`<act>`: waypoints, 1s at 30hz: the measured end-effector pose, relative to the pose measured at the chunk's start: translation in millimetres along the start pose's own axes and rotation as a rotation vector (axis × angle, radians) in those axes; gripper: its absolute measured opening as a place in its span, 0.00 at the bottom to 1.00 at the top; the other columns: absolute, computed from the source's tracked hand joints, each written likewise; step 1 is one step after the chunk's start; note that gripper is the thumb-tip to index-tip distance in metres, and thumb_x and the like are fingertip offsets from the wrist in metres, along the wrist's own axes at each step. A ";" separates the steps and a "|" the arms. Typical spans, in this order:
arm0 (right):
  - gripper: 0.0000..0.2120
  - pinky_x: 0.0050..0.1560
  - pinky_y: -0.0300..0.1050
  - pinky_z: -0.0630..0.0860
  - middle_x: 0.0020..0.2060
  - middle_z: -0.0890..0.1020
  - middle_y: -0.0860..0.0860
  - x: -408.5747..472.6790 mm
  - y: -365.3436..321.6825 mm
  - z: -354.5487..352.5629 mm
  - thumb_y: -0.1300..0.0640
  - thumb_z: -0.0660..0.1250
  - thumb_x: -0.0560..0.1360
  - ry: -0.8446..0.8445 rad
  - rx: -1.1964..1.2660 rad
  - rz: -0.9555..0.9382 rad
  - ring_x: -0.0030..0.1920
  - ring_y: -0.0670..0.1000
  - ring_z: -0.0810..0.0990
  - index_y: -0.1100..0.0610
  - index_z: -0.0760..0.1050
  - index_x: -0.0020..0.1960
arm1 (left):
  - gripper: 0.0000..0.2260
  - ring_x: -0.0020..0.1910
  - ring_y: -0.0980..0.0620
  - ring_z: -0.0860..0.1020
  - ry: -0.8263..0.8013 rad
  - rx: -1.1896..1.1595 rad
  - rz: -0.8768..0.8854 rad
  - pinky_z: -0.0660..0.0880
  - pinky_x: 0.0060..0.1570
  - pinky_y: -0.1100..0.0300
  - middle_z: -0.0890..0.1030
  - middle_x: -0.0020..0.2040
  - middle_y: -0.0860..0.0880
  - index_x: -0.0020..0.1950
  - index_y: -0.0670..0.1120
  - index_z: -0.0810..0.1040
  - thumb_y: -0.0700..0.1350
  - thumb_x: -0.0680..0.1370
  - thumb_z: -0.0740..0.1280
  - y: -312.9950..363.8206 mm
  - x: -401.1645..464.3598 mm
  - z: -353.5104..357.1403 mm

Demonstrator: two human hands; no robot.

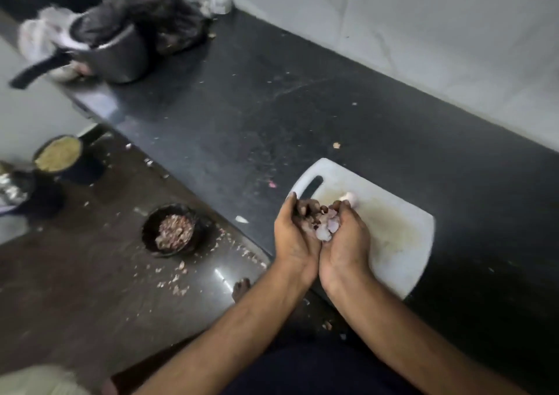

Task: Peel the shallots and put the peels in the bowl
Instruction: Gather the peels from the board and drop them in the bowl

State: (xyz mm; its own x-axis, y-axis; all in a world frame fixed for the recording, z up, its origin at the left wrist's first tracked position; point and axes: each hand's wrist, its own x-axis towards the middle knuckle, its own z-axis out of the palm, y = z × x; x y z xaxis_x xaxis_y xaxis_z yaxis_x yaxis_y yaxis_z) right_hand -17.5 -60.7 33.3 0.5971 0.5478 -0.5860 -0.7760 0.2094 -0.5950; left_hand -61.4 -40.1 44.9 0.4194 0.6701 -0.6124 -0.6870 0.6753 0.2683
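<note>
My left hand [292,237] and my right hand [348,237] are cupped side by side over the near left part of a white cutting board [393,222], together holding a small heap of shallot peels and pale pieces [325,226]. One peeled pale shallot [351,197] lies on the board just beyond my right fingertips. A dark bowl [151,237] stands on the floor to the left, below the counter edge, filled with brownish-purple peels [175,232]. The hands are well apart from the bowl.
The board lies on a black counter [272,107] against a white wall. A steel pot [121,56] with a black handle and dark bags stand at the counter's far left. On the floor are a round container of yellowish stuff [57,155], scattered peel bits and my toes [240,288].
</note>
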 end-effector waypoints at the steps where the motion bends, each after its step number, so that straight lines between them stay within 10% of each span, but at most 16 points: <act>1: 0.13 0.41 0.48 0.81 0.32 0.81 0.56 0.8 13.2 3.1 0.61 0.59 0.83 -0.023 -0.028 0.017 0.36 0.55 0.82 0.59 0.75 0.41 | 0.20 0.39 0.44 0.76 0.021 -0.035 0.015 0.76 0.56 0.47 0.71 0.36 0.44 0.32 0.45 0.69 0.49 0.83 0.62 8.7 1.2 -8.5; 6: 0.05 0.52 0.58 0.78 0.34 0.76 0.56 4.8 75.7 37.0 0.59 0.64 0.76 -0.112 -0.066 0.157 0.37 0.56 0.78 0.58 0.77 0.43 | 0.21 0.39 0.46 0.76 0.057 -0.137 0.099 0.74 0.58 0.49 0.72 0.34 0.44 0.31 0.45 0.68 0.49 0.83 0.61 64.8 7.0 -40.2; 15: 0.15 0.43 0.45 0.83 0.40 0.82 0.56 -12.6 188.9 149.1 0.57 0.56 0.83 -0.220 -0.044 0.459 0.39 0.53 0.84 0.59 0.78 0.44 | 0.20 0.33 0.53 0.82 0.116 -0.051 0.375 0.79 0.46 0.57 0.82 0.31 0.46 0.30 0.44 0.82 0.38 0.82 0.63 217.5 29.2 -87.1; 23: 0.13 0.56 0.44 0.77 0.45 0.82 0.54 -28.5 277.0 222.5 0.53 0.58 0.82 -0.305 -0.045 0.610 0.47 0.51 0.82 0.59 0.78 0.49 | 0.03 0.46 0.45 0.81 0.087 -0.004 0.609 0.78 0.57 0.51 0.83 0.44 0.39 0.42 0.39 0.81 0.38 0.71 0.68 323.8 31.3 -133.9; 30: 0.16 0.58 0.51 0.77 0.43 0.84 0.56 -31.4 330.7 240.0 0.53 0.57 0.82 -0.312 -0.073 0.707 0.45 0.54 0.85 0.60 0.79 0.47 | 0.16 0.52 0.43 0.80 0.177 -0.168 0.640 0.76 0.63 0.49 0.83 0.49 0.37 0.34 0.43 0.78 0.44 0.80 0.60 358.8 37.2 -167.6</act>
State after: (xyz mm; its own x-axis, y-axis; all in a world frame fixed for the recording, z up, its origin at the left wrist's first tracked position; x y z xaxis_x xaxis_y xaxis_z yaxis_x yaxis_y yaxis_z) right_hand -341.7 185.7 -13.1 -0.1282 0.7364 -0.6642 -0.9294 -0.3229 -0.1787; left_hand -391.7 175.5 -6.3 -0.1936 0.8513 -0.4876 -0.8562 0.0961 0.5076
